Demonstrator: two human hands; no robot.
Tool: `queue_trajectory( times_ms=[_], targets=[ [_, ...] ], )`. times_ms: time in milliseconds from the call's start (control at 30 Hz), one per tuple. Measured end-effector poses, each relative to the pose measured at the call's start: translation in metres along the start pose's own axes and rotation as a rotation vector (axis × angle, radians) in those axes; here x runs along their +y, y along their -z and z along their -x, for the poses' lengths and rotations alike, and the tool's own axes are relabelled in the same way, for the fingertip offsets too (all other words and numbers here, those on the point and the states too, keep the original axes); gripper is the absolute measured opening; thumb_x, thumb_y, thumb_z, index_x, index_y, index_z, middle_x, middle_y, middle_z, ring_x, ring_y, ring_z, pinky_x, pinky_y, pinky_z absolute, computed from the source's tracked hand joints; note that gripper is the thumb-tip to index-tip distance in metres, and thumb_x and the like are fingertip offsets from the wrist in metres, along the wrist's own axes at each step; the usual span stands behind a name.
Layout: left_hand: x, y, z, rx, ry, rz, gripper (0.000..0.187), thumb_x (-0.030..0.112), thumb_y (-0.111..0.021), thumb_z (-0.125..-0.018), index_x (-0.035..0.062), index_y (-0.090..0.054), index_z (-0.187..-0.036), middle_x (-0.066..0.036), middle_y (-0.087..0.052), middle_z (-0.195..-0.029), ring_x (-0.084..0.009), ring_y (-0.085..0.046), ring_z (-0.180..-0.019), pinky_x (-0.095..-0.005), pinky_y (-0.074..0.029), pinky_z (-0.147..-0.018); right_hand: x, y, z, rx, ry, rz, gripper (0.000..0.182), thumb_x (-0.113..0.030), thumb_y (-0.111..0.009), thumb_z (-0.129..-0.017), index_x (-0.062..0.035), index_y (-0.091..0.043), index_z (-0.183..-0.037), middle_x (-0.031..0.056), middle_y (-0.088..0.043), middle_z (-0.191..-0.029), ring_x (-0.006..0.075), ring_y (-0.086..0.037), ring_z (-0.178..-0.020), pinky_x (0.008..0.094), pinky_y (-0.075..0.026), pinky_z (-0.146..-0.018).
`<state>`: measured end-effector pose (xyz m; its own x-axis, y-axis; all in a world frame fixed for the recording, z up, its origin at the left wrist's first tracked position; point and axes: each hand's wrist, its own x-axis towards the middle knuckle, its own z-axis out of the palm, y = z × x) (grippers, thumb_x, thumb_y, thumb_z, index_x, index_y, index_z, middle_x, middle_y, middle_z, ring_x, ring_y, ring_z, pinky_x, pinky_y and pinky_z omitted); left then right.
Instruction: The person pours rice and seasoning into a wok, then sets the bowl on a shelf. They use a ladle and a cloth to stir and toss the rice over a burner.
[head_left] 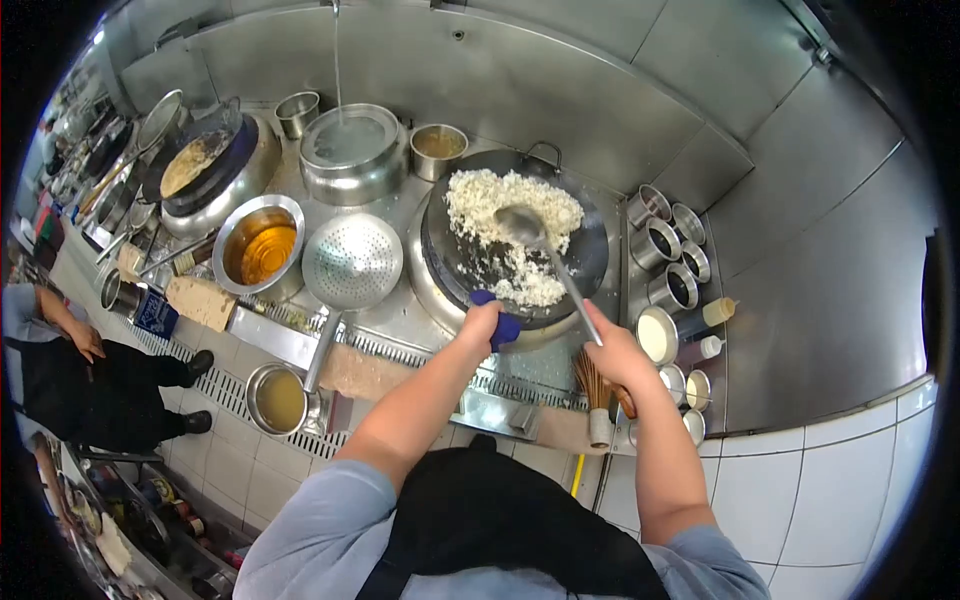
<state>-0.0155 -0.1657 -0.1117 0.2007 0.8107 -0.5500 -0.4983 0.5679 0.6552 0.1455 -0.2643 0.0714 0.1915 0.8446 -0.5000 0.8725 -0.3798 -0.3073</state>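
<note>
A dark wok (590, 270) sits on the burner in front of me, with white rice (530, 200) heaped at its far side and a smaller clump nearer me. My right hand (617, 358) is closed around the long handle of a ladle (520, 225), whose bowl rests among the rice. With my left hand (482, 322) I grip a folded purple-blue cloth (504, 328) at the wok's near rim. The cloth and fingers hide whatever part of the wok lies beneath them.
Left of the wok are a perforated strainer (352, 262), a pot of amber liquid (215, 255) and a water-filled vessel (350, 187). Seasoning tins (657, 243) and squeeze bottles (718, 312) line the right side. A bamboo brush (598, 425) lies near my right wrist. Another person (100, 375) stands at left.
</note>
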Motion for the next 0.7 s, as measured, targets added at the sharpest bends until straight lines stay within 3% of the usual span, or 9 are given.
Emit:
queue_trajectory(
  times_ms=[67, 133, 267, 333, 433, 500, 533, 600, 700],
  targets=[
    [0.002, -0.001, 0.015, -0.003, 0.007, 0.035, 0.012, 0.012, -0.054, -0.077, 0.0054, -0.052, -0.087, -0.007, -0.056, -0.073, -0.0208, -0.059, -0.057, -0.034, -0.051, -0.05, 0.042, -0.001, -0.015, 0.458, 0.391, 0.053, 0.064, -0.014, -0.051, -0.088, -0.0295, -0.025, -0.144, 0.0217, -0.062, -0.078, 0.0264, -0.061, -0.057, 0.0377, -0.05, -0.059],
    [0.005, -0.004, 0.028, -0.004, 0.018, 0.052, 0.017, 0.012, -0.054, -0.078, 0.0047, -0.051, -0.093, -0.007, -0.056, -0.078, -0.0211, -0.059, -0.067, -0.0359, -0.05, -0.055, 0.021, 0.026, 0.009, 0.425, 0.303, -0.172, 0.061, -0.017, -0.05, -0.092, -0.0337, -0.023, -0.145, 0.0054, -0.05, -0.06, 0.0138, -0.046, -0.04, 0.0313, -0.041, -0.039],
    [0.008, -0.009, 0.025, 0.01, 0.03, 0.063, 0.014, 0.007, -0.053, -0.076, 0.0056, -0.051, -0.09, -0.007, -0.055, -0.075, -0.0216, -0.058, -0.061, -0.0348, -0.05, -0.052, 0.011, -0.013, -0.04, 0.122, 0.14, -0.884, 0.059, -0.016, -0.049, -0.093, -0.0339, -0.025, -0.144, -0.0016, -0.037, -0.054, 0.01, -0.036, -0.038, 0.0268, -0.032, -0.035],
    [0.003, -0.01, 0.026, 0.029, 0.03, 0.064, 0.015, 0.004, -0.052, -0.075, 0.0053, -0.05, -0.09, -0.007, -0.054, -0.075, -0.0217, -0.057, -0.061, -0.0349, -0.05, -0.053, 0.018, -0.025, -0.077, -0.167, 0.024, -0.882, 0.059, -0.013, -0.048, -0.092, -0.0261, -0.025, -0.145, -0.0005, -0.04, -0.055, 0.0103, -0.037, -0.04, 0.0276, -0.035, -0.038],
    [-0.004, -0.005, 0.005, 0.08, -0.071, 0.046, 0.016, 0.005, -0.052, -0.075, 0.0047, -0.05, -0.091, -0.008, -0.054, -0.078, -0.0217, -0.057, -0.066, -0.0348, -0.05, -0.059, 0.023, -0.006, -0.059, 0.067, 0.169, -0.423, 0.058, -0.013, -0.048, -0.093, -0.0272, -0.026, -0.145, -0.0003, -0.04, -0.055, 0.0109, -0.038, -0.04, 0.0283, -0.037, -0.038],
    [-0.008, -0.003, 0.005, 0.106, -0.06, 0.024, 0.017, 0.005, -0.052, -0.075, 0.0046, -0.051, -0.092, -0.008, -0.054, -0.078, -0.0218, -0.057, -0.067, -0.0351, -0.05, -0.059, 0.051, -0.01, -0.052, 0.63, 0.578, -0.027, 0.059, -0.014, -0.049, -0.093, -0.0284, -0.026, -0.145, -0.0002, -0.04, -0.054, 0.011, -0.039, -0.039, 0.0285, -0.037, -0.036],
    [-0.004, -0.004, 0.004, 0.124, -0.067, 0.006, 0.018, 0.006, -0.053, -0.075, 0.0045, -0.051, -0.092, -0.008, -0.054, -0.079, -0.0219, -0.057, -0.068, -0.0354, -0.05, -0.06, 0.05, -0.014, -0.047, 0.631, 0.584, -0.025, 0.059, -0.014, -0.049, -0.093, -0.0284, -0.026, -0.145, -0.0002, -0.04, -0.054, 0.011, -0.039, -0.039, 0.0285, -0.037, -0.036],
    [-0.005, -0.003, 0.001, 0.15, -0.091, 0.0, 0.018, 0.006, -0.053, -0.075, 0.0044, -0.051, -0.093, -0.007, -0.054, -0.079, -0.022, -0.057, -0.067, -0.0352, -0.05, -0.059, 0.034, -0.017, -0.025, 0.021, 0.157, -0.896, 0.059, -0.015, -0.05, -0.093, -0.0281, -0.026, -0.145, -0.0001, -0.039, -0.054, 0.0112, -0.039, -0.038, 0.0281, -0.035, -0.035],
    [-0.015, 0.004, -0.005, 0.093, -0.075, 0.001, 0.017, 0.008, -0.053, -0.075, 0.0041, -0.051, -0.092, -0.008, -0.054, -0.078, -0.0219, -0.057, -0.063, -0.0349, -0.05, -0.056, 0.039, -0.033, -0.063, -0.151, 0.058, -0.752, 0.059, -0.013, -0.048, -0.093, -0.0336, -0.027, -0.144, 0.0002, -0.04, -0.054, 0.0115, -0.039, -0.038, 0.0284, -0.034, -0.036]
  ],
)
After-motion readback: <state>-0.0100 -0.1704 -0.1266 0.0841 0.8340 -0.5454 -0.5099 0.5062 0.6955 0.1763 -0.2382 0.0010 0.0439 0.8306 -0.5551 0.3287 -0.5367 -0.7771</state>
